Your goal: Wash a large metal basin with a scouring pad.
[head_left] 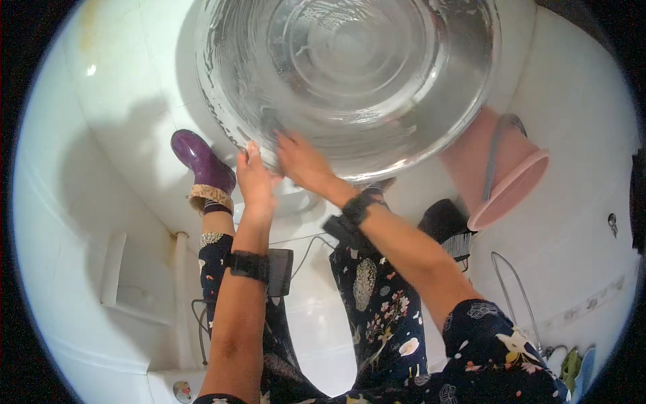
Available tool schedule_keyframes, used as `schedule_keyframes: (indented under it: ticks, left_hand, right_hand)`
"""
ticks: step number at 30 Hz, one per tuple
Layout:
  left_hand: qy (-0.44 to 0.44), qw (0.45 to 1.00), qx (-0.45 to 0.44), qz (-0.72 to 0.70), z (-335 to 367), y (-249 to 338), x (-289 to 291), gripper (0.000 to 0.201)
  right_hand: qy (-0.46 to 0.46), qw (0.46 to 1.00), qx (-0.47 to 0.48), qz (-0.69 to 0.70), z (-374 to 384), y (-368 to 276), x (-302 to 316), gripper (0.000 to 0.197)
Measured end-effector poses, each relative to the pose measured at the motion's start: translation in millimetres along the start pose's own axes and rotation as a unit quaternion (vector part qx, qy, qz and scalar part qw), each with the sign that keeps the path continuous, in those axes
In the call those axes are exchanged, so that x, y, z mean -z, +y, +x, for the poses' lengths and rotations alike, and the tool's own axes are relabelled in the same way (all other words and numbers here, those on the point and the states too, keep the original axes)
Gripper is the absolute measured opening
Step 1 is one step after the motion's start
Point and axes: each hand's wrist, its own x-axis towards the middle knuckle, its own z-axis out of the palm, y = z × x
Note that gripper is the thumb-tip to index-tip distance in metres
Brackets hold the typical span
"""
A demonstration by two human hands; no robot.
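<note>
A large round metal basin [444, 81], streaked with whitish suds, is tipped so that its inside faces me. My left hand [256, 182] grips its near left rim, the thumb on the inner side and the other fingers largely out of sight behind the edge. Against the inner wall just beside it presses my right hand [303, 161], its fingers bent and smeared by motion. Under those fingertips is a greyish blur that I cannot make out. Both forearms wear black straps, the left one carrying a dark box [280, 272].
A pink bucket [498, 161] with a grey handle lies tilted right of the basin. My purple boot [202, 161] stands at the left on the white floor. Near my other leg is a black bristled brush [459, 246]. A thin hose [515, 283] loops by the right wall.
</note>
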Motion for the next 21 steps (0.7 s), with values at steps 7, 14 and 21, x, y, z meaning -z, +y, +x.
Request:
schedule_keyframes:
  ticks: [7, 14, 21]
  left_hand:
    - [-0.025, 1.000, 0.008, 0.003, -3, -2, 11, 0.061]
    - [-0.060, 0.998, -0.009, 0.024, 6, -11, 13, 0.059]
    - [-0.031, 0.999, 0.029, -0.006, 4, -17, 7, 0.056]
  right_hand:
    - [-0.098, 0.885, -0.135, -0.435, -34, 128, 100, 0.034]
    - [0.021, 0.995, 0.057, 0.083, 60, -40, 9, 0.037]
    - [-0.180, 0.961, -0.063, -0.200, -15, 101, 57, 0.045]
